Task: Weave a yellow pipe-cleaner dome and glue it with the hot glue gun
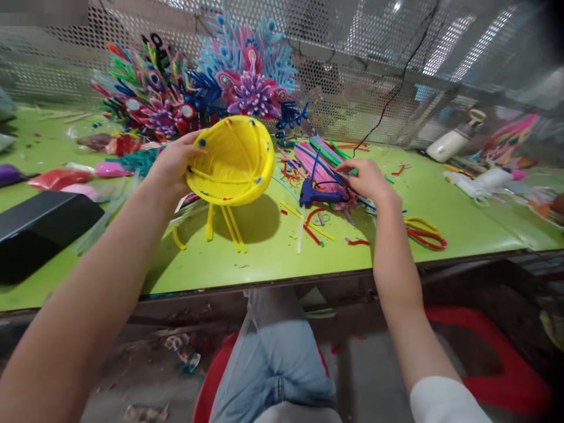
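Note:
My left hand (174, 161) grips the left rim of a yellow bowl (233, 158), tilted so its inside faces me. Small blue and red bits dot its rim, and thin ridges cross its inside. Yellow strips (231, 226) show beneath it; I cannot tell whether they join it. To the right, my right hand (370, 179) has its fingers curled at a bundle of pink, green and blue pipe cleaners (311, 161). What its fingertips pinch, if anything, is hidden. A blue glue gun (324, 194) with a white glue stick lies against the bundle.
Colourful pipe-cleaner flower pieces (253, 88) stand at the back before a perforated metal screen (352, 100). A black box (44, 229) sits left on the green table (211, 273). Red and yellow scraps lie in front. A white spray bottle (449, 142) is at right.

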`<state>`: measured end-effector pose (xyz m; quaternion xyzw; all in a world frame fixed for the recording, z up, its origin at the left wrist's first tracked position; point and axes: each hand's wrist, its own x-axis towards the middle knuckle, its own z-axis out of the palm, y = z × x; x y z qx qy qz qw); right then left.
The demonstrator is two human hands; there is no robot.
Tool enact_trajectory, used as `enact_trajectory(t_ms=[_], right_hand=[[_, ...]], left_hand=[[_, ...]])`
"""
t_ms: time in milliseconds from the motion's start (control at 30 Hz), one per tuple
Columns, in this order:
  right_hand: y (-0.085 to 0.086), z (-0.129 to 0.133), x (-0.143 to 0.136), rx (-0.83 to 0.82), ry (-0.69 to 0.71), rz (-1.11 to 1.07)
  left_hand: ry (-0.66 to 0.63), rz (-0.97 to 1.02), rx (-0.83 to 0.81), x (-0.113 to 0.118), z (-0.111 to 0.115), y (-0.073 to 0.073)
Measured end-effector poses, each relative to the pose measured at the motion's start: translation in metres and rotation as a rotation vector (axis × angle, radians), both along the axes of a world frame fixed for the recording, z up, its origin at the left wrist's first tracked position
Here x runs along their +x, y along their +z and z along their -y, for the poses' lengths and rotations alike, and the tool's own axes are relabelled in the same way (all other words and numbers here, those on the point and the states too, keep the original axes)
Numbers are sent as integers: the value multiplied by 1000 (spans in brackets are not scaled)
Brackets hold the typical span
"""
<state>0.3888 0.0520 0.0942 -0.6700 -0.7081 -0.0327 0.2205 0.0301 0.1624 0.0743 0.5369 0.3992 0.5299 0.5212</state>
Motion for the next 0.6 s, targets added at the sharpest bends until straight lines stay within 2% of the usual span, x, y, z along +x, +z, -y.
enact_trajectory(t_ms=[67, 100, 167, 233, 300, 367, 433, 500, 600], right_hand=[[-1, 3, -20, 78, 12, 26], [-2, 4, -32, 51, 44, 57], [-6, 7, -57, -97, 63, 217], [-12, 8, -75, -243, 17, 417], [-16, 8, -85, -325, -61, 553], [-18, 6, -86, -358, -123, 591], [-16, 3, -80, -362, -148, 540], [-14, 1, -67, -316, -159, 397], [-12, -5, -45, -130, -156, 5]], left_hand=[[18, 3, -20, 4, 3, 0], [26, 8, -23, 6, 4, 1], [33, 24, -12, 8, 6, 1], [39, 31, -3, 10, 7, 1], [37, 25, -10, 10, 7, -1], [33, -2, -31, 11, 6, -3], [30, -39, -48, 12, 7, -4], [33, -43, -60, 13, 9, -3], [52, -10, -80, 17, 13, -2]])
